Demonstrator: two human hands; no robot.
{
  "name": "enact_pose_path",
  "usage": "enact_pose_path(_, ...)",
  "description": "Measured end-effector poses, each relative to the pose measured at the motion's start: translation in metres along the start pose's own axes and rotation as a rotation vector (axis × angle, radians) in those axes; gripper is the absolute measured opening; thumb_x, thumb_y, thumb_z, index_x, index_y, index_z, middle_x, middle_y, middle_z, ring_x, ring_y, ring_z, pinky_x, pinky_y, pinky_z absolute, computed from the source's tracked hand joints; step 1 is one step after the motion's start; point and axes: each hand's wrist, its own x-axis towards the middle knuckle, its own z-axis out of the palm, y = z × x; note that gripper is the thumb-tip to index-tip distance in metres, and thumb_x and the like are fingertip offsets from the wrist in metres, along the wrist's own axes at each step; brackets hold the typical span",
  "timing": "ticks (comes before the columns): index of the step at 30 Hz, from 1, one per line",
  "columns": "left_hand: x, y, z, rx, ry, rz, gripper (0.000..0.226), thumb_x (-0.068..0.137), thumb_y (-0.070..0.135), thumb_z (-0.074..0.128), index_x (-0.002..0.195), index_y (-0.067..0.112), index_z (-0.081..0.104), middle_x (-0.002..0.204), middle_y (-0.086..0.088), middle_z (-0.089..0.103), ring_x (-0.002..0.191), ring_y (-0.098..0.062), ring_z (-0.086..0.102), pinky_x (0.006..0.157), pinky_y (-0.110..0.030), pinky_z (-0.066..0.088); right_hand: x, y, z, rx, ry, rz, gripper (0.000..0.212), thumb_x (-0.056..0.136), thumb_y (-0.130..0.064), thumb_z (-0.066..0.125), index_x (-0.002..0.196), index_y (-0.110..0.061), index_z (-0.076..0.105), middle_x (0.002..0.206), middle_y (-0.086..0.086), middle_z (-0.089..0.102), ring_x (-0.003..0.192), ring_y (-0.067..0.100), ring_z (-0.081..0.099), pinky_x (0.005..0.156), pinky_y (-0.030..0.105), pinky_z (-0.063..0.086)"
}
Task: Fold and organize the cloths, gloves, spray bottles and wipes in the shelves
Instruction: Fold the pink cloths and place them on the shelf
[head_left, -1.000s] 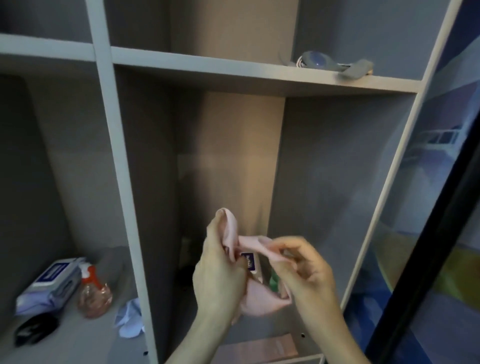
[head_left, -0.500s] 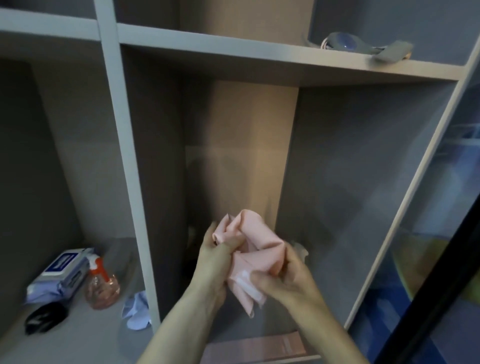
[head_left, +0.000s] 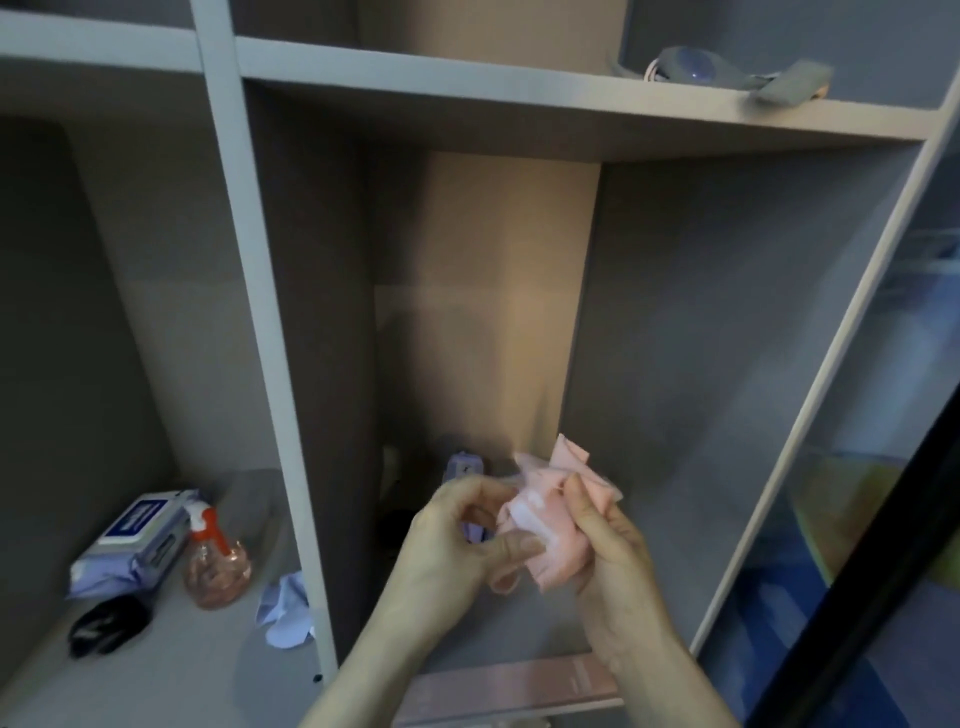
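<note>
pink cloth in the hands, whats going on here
A person stands at a grey shelf unit and works a small pink cloth with both hands, left hand and right hand each pinching it, seemingly mid-fold. It is bunched, not yet neat. In the left compartment lie a wipes pack, a spray bottle, a black item and a pale glove.

Crumpled pale pink cloth (head_left: 550, 525), held mid-air before middle compartment. Blue-white wipes pack (head_left: 132, 543), orange-capped spray bottle (head_left: 215, 561), black glove (head_left: 106, 623), lilac cloth (head_left: 285, 613) lying on left shelf.
</note>
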Motion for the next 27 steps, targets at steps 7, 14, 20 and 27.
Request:
enact_pose_path(7, -0.004, -0.009, 0.003, -0.114, 0.174, 0.019, 0.019, 0.078, 0.015, 0.075, 0.067, 0.008, 0.061, 0.062, -0.001, 0.061, 0.061, -0.011, 0.053, 0.058, -0.023, 0.042, -0.002, 0.001, 0.001, 0.033, 0.042, 0.037, 0.081, 0.053, -0.048, 0.087, 0.117, -0.005, 0.063, 0.107, 0.019, 0.070, 0.086, 0.027, 0.070, 0.068, 0.035, 0.058)
enact_pose_path(14, -0.004, -0.012, 0.001, -0.069, 0.248, 0.043, 0.020, 0.077, 0.025, 0.077, 0.070, 0.014, 0.062, 0.070, -0.012, 0.066, 0.070, -0.035, 0.061, 0.068, -0.046, 0.051, -0.023, 0.009, -0.001, -0.471, -0.144, -0.286, 0.058, 0.064, -0.038, 0.086, 0.118, -0.034, 0.063, 0.121, -0.004, 0.064, 0.109, 0.008, 0.063, 0.085, 0.025, 0.053)
enact_pose_path(20, -0.005, -0.012, -0.008, -0.035, 0.059, 0.040, 0.015, 0.084, 0.018, 0.071, 0.071, 0.014, 0.063, 0.072, -0.015, 0.063, 0.067, -0.020, 0.058, 0.065, -0.031, 0.048, -0.016, 0.003, -0.002, -0.611, -0.087, -0.373, 0.022, 0.083, -0.007, 0.066, 0.081, -0.026, 0.078, 0.089, -0.003, 0.076, 0.093, 0.015, 0.069, 0.082, 0.025, 0.051)
enact_pose_path(27, -0.002, -0.013, -0.019, -0.092, 0.118, 0.021, 0.024, 0.081, 0.003, 0.070, 0.062, 0.003, 0.056, 0.081, -0.017, 0.060, 0.073, -0.018, 0.056, 0.069, -0.026, 0.045, -0.008, 0.009, -0.007, -0.550, 0.044, -0.282, 0.019, 0.088, -0.017, 0.063, 0.075, -0.021, 0.076, 0.072, 0.000, 0.073, 0.072, 0.013, 0.065, 0.070, 0.024, 0.050)
